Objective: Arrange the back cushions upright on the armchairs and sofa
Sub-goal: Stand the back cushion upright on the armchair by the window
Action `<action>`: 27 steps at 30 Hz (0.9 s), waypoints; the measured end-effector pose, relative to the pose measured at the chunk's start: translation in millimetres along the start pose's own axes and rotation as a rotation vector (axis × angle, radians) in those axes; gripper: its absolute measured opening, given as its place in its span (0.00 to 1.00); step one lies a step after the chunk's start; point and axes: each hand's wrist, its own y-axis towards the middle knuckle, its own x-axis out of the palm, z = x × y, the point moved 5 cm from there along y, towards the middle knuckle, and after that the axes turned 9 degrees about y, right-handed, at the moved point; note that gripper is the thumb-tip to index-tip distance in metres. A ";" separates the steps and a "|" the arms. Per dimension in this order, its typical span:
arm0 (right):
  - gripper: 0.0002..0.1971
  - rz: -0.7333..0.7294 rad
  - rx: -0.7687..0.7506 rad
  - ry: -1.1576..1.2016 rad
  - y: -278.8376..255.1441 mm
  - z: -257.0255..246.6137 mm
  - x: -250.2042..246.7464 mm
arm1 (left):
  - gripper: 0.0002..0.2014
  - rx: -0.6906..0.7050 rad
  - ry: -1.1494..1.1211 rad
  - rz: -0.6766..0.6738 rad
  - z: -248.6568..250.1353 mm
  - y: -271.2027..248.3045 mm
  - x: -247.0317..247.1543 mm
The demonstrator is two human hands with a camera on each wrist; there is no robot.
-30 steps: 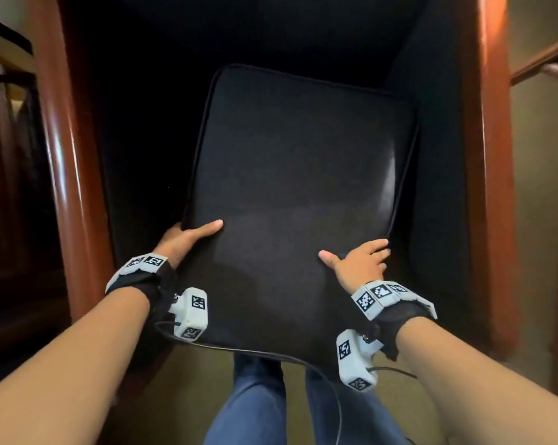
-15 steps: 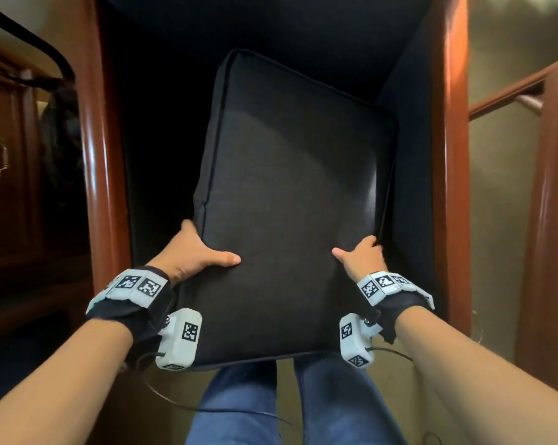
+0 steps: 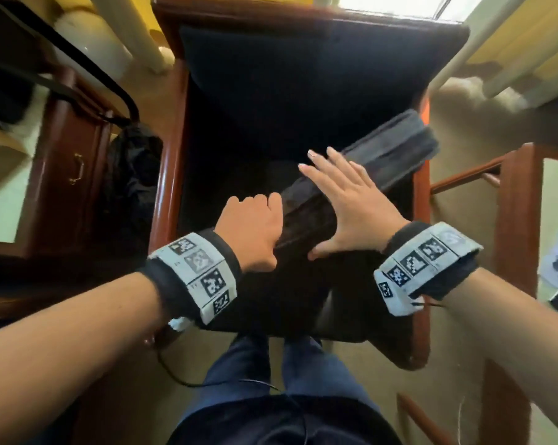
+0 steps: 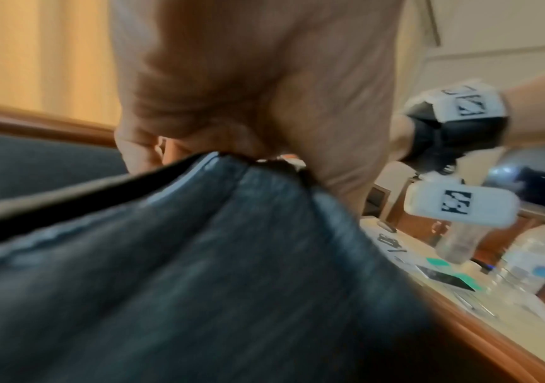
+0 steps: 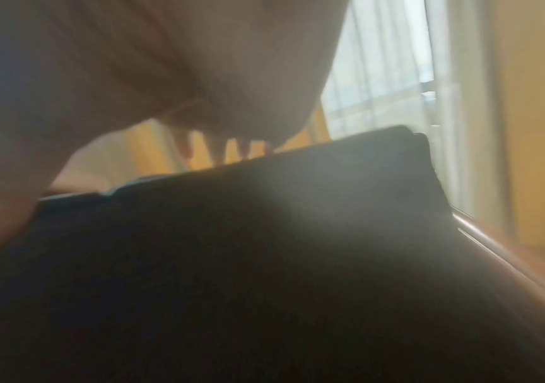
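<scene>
At frame centre, a thick rectangular back cushion (image 3: 383, 152) of dark woven fabric with piped seams stands on edge in the glossy red-brown wooden armchair (image 3: 168, 175). The left hand (image 3: 252, 226) curls around its near corner; the right hand (image 3: 348, 200) presses flat, fingers splayed.

One back cushion (image 3: 396, 149). One armchair (image 3: 168, 175). Two hands: left hand (image 3: 252, 226), right hand (image 3: 351, 200). Two wrist bands, one per wrist. One drawer cabinet (image 3: 69, 175). Two water bottles (image 4: 533, 254) on side table (image 4: 481, 321).
</scene>
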 end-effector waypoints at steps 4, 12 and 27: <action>0.64 -0.038 0.049 -0.223 -6.1 -3.3 34.0 | 0.37 -0.020 0.036 0.053 -4.5 -18.6 21.2; 0.54 0.135 0.046 -0.213 9.1 -9.5 29.5 | 0.55 -0.367 -0.330 0.263 -63.8 -79.9 68.1; 0.44 0.217 0.233 0.002 -10.1 2.5 -4.9 | 0.46 -0.303 -0.496 0.395 -86.1 -99.8 20.8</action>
